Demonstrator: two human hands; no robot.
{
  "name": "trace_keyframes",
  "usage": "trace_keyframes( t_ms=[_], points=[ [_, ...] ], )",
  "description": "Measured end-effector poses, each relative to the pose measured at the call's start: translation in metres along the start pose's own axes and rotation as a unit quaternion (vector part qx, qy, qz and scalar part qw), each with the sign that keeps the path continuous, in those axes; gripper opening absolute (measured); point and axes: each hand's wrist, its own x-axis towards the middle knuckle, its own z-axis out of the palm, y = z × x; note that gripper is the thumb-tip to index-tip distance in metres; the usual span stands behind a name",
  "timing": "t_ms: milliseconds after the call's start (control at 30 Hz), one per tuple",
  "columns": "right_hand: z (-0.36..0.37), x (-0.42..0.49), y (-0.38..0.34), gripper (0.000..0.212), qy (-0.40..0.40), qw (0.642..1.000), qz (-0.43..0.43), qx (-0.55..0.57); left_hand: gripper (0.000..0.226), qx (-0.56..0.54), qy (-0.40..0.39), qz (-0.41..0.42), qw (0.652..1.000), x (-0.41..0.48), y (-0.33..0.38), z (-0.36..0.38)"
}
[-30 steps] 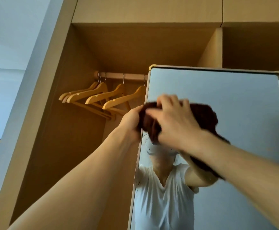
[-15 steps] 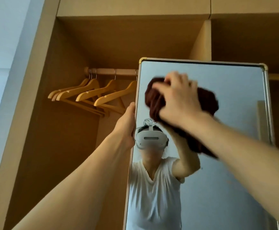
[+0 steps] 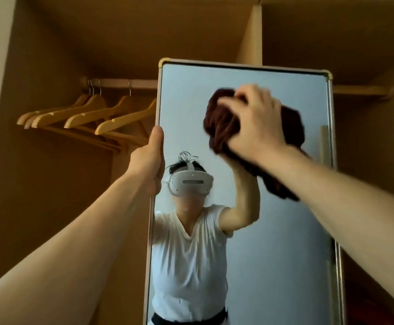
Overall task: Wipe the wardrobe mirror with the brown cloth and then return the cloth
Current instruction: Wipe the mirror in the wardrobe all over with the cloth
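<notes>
The tall wardrobe mirror (image 3: 285,231) with a pale metal frame stands in the middle of the open wardrobe. My right hand (image 3: 254,123) grips the bunched brown cloth (image 3: 221,123) and presses it against the upper right part of the glass. My left hand (image 3: 150,160) holds the mirror's left frame edge, thumb pointing up along it. The glass reflects a person in a white shirt wearing a headset, with one arm raised.
Several wooden hangers (image 3: 85,116) hang on a rail (image 3: 121,83) left of the mirror, just above my left hand. Wardrobe side walls and a vertical divider (image 3: 252,36) surround the mirror. A second rail (image 3: 360,90) runs at the right.
My right hand has carried the cloth from the mirror's upper left across to its upper right. My left hand let go of the cloth and took hold of the left frame edge.
</notes>
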Motion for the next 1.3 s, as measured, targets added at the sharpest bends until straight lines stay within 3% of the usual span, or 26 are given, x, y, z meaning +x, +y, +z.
trace_keyframes(
  t_ms=[133, 200, 267, 333, 400, 500, 567, 667, 733, 800, 867, 933, 1000, 1100, 1200, 1267, 1300],
  points=[
    [0.0, -0.098, -0.023, 0.051, -0.082, 0.969, -0.221, 0.081, 0.055, 0.008, 0.051, 0.005, 0.999, -0.001, 0.001, 0.005],
    [-0.006, -0.096, -0.013, 0.048, -0.13, 0.95, -0.274, 0.077, 0.056, 0.03, 0.068, 0.008, 0.997, -0.002, 0.001, 0.005],
    [-0.01, -0.056, 0.003, 0.051, -0.112, 0.969, -0.218, 0.043, 0.058, 0.034, 0.063, 0.001, 0.997, -0.001, 0.001, 0.004],
    [-0.014, -0.001, 0.03, 0.055, -0.052, 0.996, -0.074, -0.002, 0.057, 0.031, 0.061, 0.0, 0.998, 0.0, 0.001, 0.003],
    [-0.021, 0.034, 0.051, 0.057, -0.026, 0.998, 0.042, -0.029, 0.056, 0.014, 0.058, -0.002, 0.998, 0.001, 0.001, 0.001],
    [-0.014, -0.001, 0.033, 0.062, -0.001, 0.997, 0.074, -0.035, 0.057, -0.004, 0.043, -0.01, 0.999, 0.001, 0.001, -0.001],
    [-0.007, -0.063, 0.004, 0.061, -0.024, 0.999, -0.019, 0.044, 0.059, 0.004, 0.049, -0.008, 0.999, 0.002, 0.0, 0.001],
    [-0.002, -0.12, -0.003, 0.051, -0.075, 0.97, -0.214, 0.087, 0.057, 0.019, 0.078, 0.006, 0.997, 0.001, -0.002, 0.006],
    [-0.004, -0.098, 0.017, 0.053, -0.083, 0.963, -0.244, 0.077, 0.057, 0.021, 0.08, 0.011, 0.997, 0.001, -0.001, 0.006],
    [-0.005, -0.057, 0.039, 0.057, -0.024, 0.985, -0.168, 0.042, 0.058, 0.02, 0.074, 0.008, 0.997, 0.002, -0.002, 0.005],
    [-0.012, -0.01, 0.066, 0.057, 0.02, 1.0, -0.015, 0.012, 0.056, 0.01, 0.068, 0.015, 0.998, 0.005, -0.004, 0.002],
    [-0.016, 0.018, 0.076, 0.058, 0.044, 0.991, 0.125, 0.006, 0.05, 0.006, 0.043, 0.03, 0.999, 0.006, -0.004, 0.0],
    [-0.01, 0.009, 0.058, 0.061, 0.054, 0.984, 0.17, -0.005, 0.048, -0.017, 0.03, 0.022, 0.999, 0.006, -0.004, -0.001],
    [0.004, -0.059, 0.014, 0.061, 0.03, 0.998, -0.002, 0.062, 0.052, -0.02, 0.054, 0.002, 0.998, 0.004, -0.002, 0.001],
    [0.003, -0.094, 0.006, 0.057, -0.027, 0.979, -0.177, 0.096, 0.053, -0.002, 0.084, 0.023, 0.996, 0.004, -0.004, 0.006],
    [-0.002, -0.07, 0.025, 0.056, -0.03, 0.979, -0.188, 0.066, 0.053, -0.002, 0.083, 0.027, 0.996, 0.005, -0.005, 0.006],
    [-0.003, -0.053, 0.034, 0.056, -0.011, 0.987, -0.152, 0.042, 0.052, -0.01, 0.08, 0.024, 0.996, 0.007, -0.005, 0.005]
  ],
)
